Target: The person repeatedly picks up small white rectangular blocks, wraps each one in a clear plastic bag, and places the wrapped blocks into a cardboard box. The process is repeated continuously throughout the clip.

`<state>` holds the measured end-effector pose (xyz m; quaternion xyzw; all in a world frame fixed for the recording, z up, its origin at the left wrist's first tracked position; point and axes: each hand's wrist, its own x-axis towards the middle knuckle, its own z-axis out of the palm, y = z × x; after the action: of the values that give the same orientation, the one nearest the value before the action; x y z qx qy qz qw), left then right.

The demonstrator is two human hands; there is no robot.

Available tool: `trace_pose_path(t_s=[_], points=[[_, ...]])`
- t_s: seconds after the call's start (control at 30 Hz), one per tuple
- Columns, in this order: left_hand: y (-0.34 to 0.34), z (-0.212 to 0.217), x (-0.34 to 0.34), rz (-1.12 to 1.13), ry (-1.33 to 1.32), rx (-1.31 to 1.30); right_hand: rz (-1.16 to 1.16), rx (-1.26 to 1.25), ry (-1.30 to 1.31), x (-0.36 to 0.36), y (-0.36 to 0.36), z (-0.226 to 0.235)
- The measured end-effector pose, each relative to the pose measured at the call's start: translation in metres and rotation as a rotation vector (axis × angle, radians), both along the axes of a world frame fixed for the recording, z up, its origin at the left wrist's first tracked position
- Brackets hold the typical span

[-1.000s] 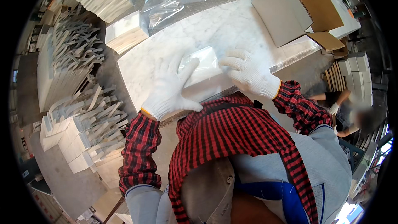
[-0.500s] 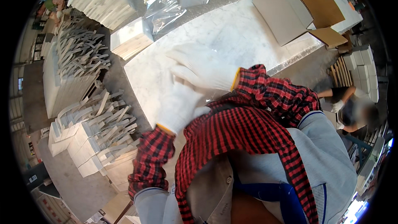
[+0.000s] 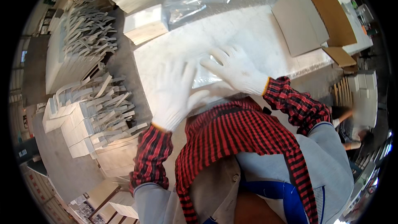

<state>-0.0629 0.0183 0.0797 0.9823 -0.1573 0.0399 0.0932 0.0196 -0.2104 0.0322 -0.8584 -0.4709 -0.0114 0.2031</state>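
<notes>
Both my hands wear white knitted gloves with yellow cuffs, over the pale table [image 3: 257, 29]. My left hand [image 3: 174, 95] has its fingers stretched out and spread, slightly smeared by motion, near the table's left side. Farther right, my right hand [image 3: 242, 70] lies open with fingers apart. Between the two hands shows a shiny piece of clear plastic [image 3: 205, 76], flat on the tabletop. My right fingertips rest at its upper edge; whether they touch it or hover I cannot tell. How far it runs under the right hand is hidden.
An open cardboard box [image 3: 300, 20] stands at the table's right end. Stacked white boards [image 3: 145, 25] and crumpled clear plastic bags [image 3: 184, 0] lie at the far edge. Leftward are piles of boards with loose strips [image 3: 89, 29]. Another person [image 3: 352, 135] works at the right.
My hands, close together before, have moved apart, the right one to the right. The clear plastic now shows between them. The view has shifted a little.
</notes>
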Motion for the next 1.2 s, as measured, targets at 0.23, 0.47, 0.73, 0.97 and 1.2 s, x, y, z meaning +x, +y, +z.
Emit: trace_pose_path(t_s=[0.23,0.47,0.73,0.97,1.2], points=[[0.006,-0.029,0.032,-0.216,-0.093,-0.106,0.113,0.099,-0.025,0.015,-0.017,0.015],[0.012,-0.02,0.036,-0.225,-0.021,-0.252,0.245,-0.027,-0.002,0.03,-0.013,0.033],[0.008,-0.012,0.043,-0.246,0.035,-0.055,0.225,-0.089,-0.072,0.035,-0.013,0.025],[0.013,-0.023,0.034,-0.231,-0.121,-0.055,0.213,-0.003,-0.024,0.026,-0.009,0.037],[0.002,-0.016,0.027,-0.111,0.004,-0.115,0.163,-0.06,-0.002,0.023,-0.007,0.022]])
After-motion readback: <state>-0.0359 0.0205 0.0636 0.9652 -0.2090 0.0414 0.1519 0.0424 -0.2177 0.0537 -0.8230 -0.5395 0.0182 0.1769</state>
